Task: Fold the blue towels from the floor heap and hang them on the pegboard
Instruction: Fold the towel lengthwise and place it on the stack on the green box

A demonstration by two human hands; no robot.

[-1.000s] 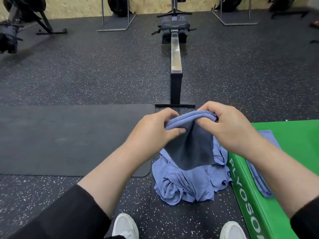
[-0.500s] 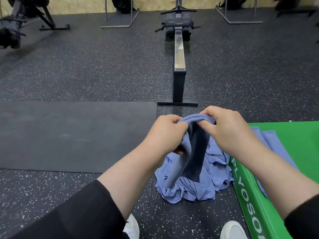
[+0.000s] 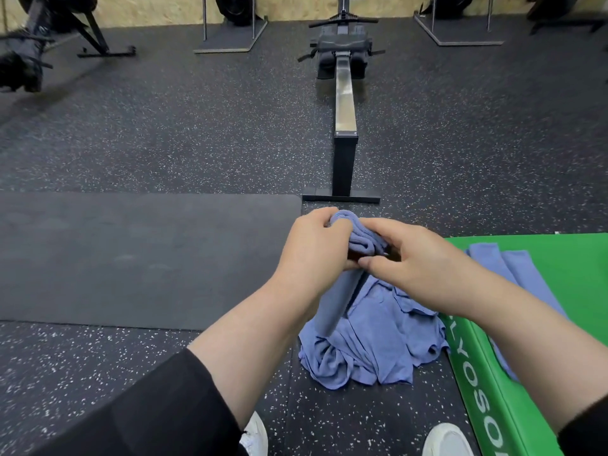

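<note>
since the earlier frame the hands have closed together; left hand and right hand both pinch the bunched blue towel above the floor heap.

White letters "YOSO" (partly cut off) on green box side

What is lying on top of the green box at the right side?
On the green box lie blue towels, laid flat, at least two side by side. The right forearm covers their near part, so how far they reach cannot be seen.
</note>
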